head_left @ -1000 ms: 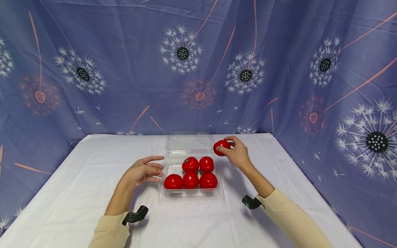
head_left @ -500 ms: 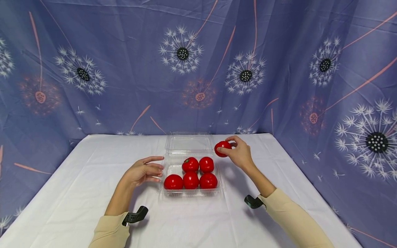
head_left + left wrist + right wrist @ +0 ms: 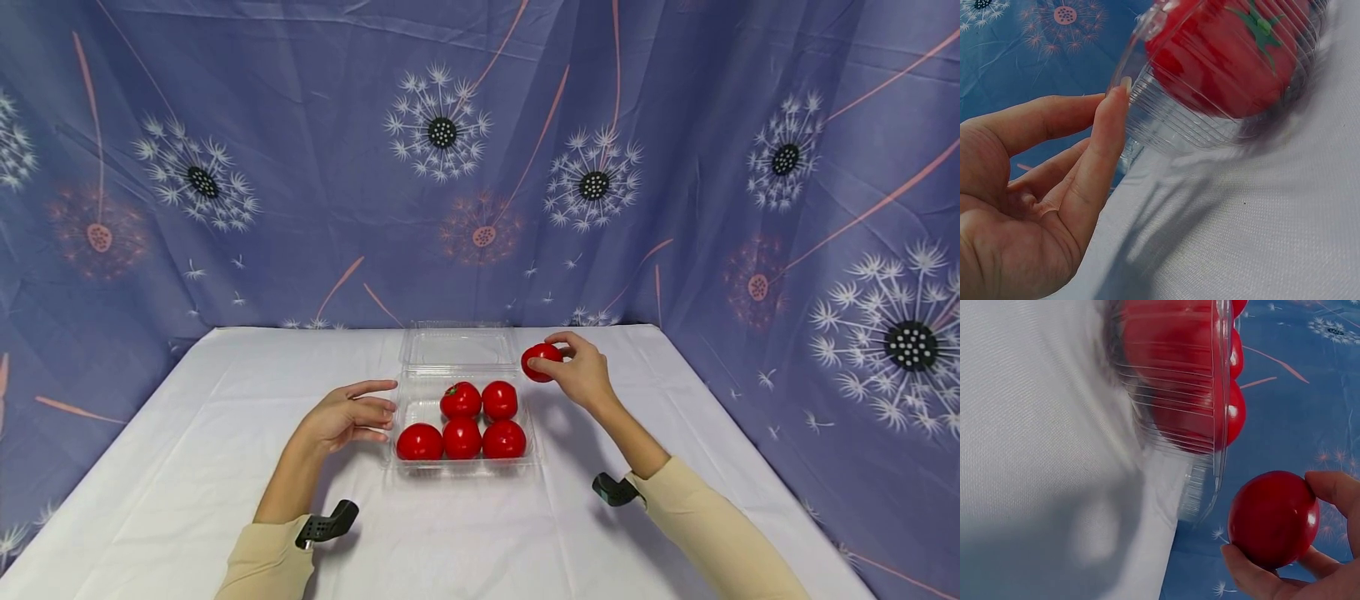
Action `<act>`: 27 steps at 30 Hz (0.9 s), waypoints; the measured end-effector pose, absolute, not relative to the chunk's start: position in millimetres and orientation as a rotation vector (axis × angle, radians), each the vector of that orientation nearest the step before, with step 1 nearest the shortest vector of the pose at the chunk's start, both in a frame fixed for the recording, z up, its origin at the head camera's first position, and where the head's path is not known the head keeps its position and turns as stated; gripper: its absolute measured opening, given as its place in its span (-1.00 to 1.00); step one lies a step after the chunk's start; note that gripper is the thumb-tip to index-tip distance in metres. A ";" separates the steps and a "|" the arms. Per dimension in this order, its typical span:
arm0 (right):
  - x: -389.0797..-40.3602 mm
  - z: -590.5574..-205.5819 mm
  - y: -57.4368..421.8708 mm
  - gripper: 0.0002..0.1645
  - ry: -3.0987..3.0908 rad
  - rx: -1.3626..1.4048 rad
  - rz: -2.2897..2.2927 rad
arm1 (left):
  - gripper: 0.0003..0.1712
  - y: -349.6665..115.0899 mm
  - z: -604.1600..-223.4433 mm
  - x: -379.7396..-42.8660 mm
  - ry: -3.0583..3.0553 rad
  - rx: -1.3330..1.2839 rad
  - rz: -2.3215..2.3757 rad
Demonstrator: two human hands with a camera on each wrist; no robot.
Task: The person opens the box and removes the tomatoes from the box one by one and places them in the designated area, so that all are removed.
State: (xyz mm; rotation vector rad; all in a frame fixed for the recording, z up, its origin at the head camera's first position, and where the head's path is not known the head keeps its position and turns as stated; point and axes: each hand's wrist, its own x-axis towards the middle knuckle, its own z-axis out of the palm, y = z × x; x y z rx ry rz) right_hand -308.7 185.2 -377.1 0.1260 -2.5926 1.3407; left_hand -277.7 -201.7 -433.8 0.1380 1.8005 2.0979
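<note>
Tomato (image 3: pixel 542 362), centre-right: my right hand (image 3: pixel 581 374) pinches it. Smooth, light, bruisable; I'd grip its sides. Left hand (image 3: pixel 347 415) relaxed, empty.

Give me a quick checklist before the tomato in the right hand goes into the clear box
1. Right hand grips the held tomato with fingers and thumb: ok.
2. Box lid lies open behind: ok.
3. Free spot in the clear box, back left corner; five tomatoes fill the rest: ok.
4. Left hand touches the box's left wall with a fingertip: ok.
5. Held tomato is above the free spot: not ok, it is beside the box's right rear corner.
6. Whether the spot fits it: cannot tell.
</note>
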 end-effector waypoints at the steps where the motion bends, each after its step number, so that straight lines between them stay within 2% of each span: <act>1: -308.7 -377.1 185.1 -0.46 -2.591 0.118 1.350 | -0.18 -201.7 -433.7 -277.6 1.801 0.143 2.096; 27: -311.0 -378.2 185.3 -0.39 -2.642 0.133 1.280 | -0.18 -201.1 -434.2 -277.6 1.794 0.126 2.105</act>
